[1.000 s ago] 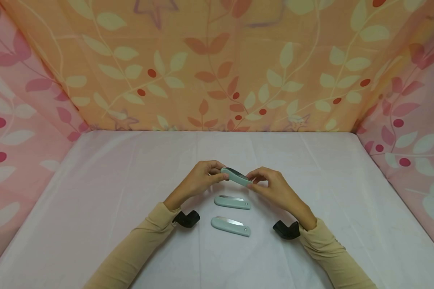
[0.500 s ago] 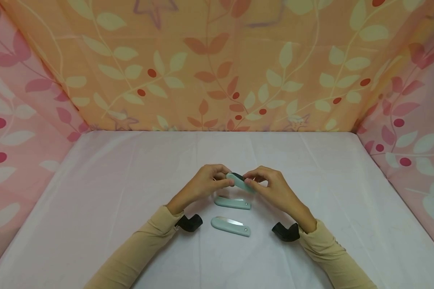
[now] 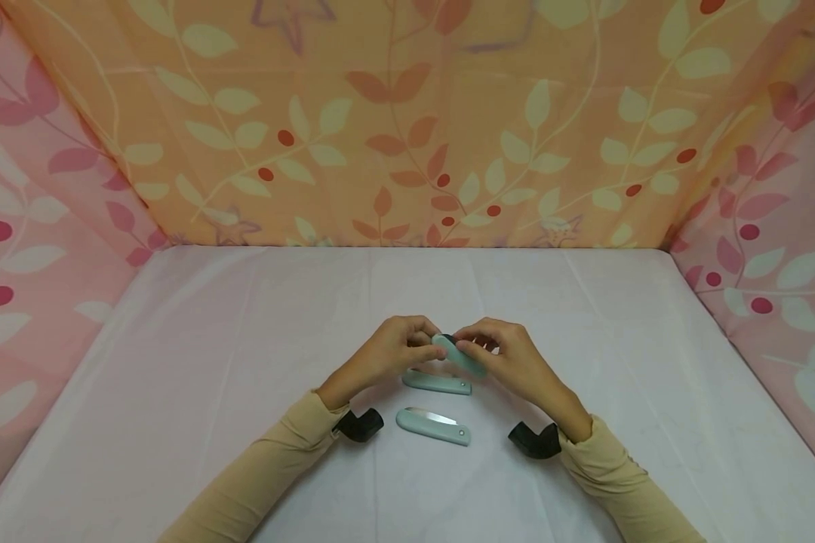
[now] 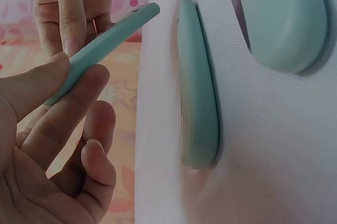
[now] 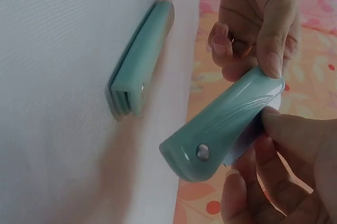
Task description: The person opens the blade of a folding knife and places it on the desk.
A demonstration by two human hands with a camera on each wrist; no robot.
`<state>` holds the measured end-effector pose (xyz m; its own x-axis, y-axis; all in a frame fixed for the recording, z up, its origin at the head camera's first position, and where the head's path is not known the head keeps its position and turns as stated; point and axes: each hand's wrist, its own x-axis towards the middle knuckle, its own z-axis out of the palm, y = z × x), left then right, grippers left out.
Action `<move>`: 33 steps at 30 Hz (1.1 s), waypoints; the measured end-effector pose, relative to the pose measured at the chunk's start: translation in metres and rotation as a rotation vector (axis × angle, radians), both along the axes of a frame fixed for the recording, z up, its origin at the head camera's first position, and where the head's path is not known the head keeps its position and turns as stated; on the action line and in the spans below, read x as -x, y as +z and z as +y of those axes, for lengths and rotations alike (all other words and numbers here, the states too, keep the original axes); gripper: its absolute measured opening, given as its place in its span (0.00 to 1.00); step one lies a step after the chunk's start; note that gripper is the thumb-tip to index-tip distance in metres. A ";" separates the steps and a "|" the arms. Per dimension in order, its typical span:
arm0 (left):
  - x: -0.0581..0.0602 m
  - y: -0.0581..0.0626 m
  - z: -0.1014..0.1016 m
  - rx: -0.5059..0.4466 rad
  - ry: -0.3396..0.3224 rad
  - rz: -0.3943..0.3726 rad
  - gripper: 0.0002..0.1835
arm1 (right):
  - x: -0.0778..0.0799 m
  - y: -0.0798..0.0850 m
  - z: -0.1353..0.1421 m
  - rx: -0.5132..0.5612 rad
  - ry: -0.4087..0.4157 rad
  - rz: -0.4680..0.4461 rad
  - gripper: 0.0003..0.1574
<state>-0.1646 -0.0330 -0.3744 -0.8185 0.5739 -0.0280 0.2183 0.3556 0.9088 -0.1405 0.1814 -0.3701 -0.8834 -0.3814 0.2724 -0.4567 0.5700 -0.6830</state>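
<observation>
Both hands hold a mint-green folding knife (image 3: 466, 362) in the air above the white table. My left hand (image 3: 392, 348) pinches the rounded end of its handle between thumb and fingers. The thumb and fingers of my right hand (image 3: 518, 358) pinch the blade (image 5: 246, 138), which lies mostly along the handle in the right wrist view. A silver rivet (image 5: 202, 152) shows at the handle's other end. Two similar folded knives lie below the hands: the farther knife (image 3: 438, 383) is just under the held one, the nearer knife (image 3: 433, 427) closer to me.
White cloth covers the table (image 3: 258, 302). An orange leaf-patterned curtain (image 3: 394, 113) stands behind it, with pink curtains at the sides. Black wrist camera mounts (image 3: 360, 426) hang at both cuffs, either side of the lying knives.
Both hands have come closer together and slightly toward me. The held knife has tilted more steeply, its right end lower, and now overlaps the farther knife's area. The two lying knives have not moved.
</observation>
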 end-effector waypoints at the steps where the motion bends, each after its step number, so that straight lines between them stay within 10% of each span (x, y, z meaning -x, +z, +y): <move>1: 0.000 0.000 0.000 -0.001 -0.004 -0.002 0.12 | 0.000 0.000 0.000 -0.006 -0.001 -0.003 0.09; 33: 0.001 0.007 -0.006 -0.012 -0.026 -0.025 0.07 | 0.003 0.005 0.004 0.022 -0.142 -0.141 0.11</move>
